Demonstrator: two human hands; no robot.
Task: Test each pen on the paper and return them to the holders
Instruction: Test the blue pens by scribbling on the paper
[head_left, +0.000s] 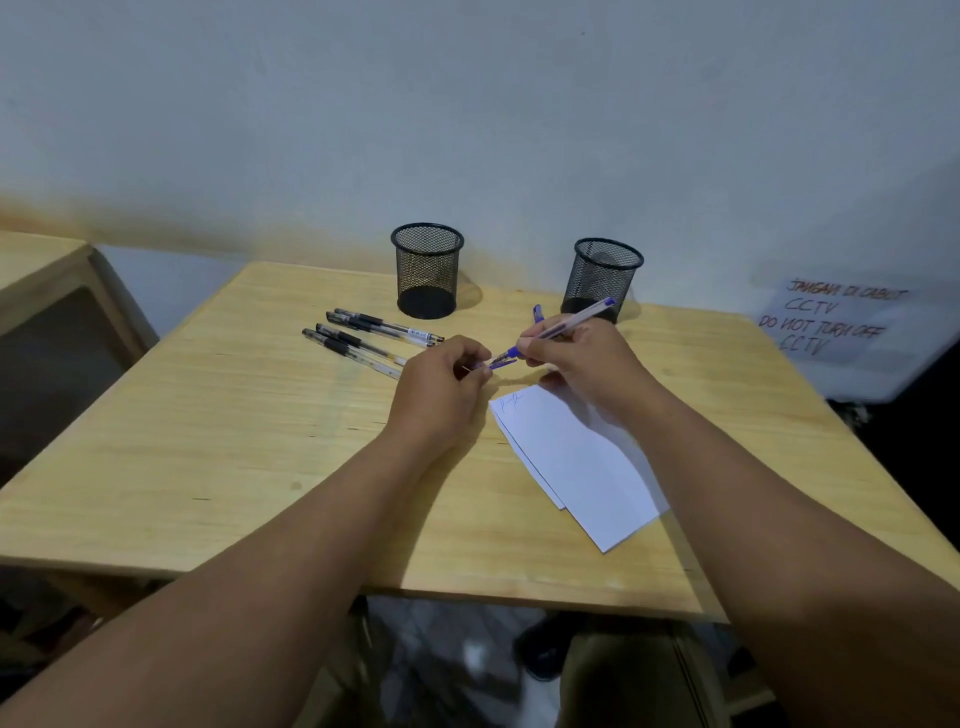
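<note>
Pens are the job here, and nearly all of it looks undone. On the table (208, 441) the paper (582, 467) lies under the right wrist, one small scribble at its top corner. Both holders (427, 270) (601, 278) stand at the far edge, seemingly empty. Four black pens (371, 338) lie just left of the hands, apparently untested. The right hand (582, 358) pinches a blue pen (566, 325), tip toward the left hand (447, 384), whose fingers close on its cap (496, 362); whether coming off or going on, I cannot tell.
</note>
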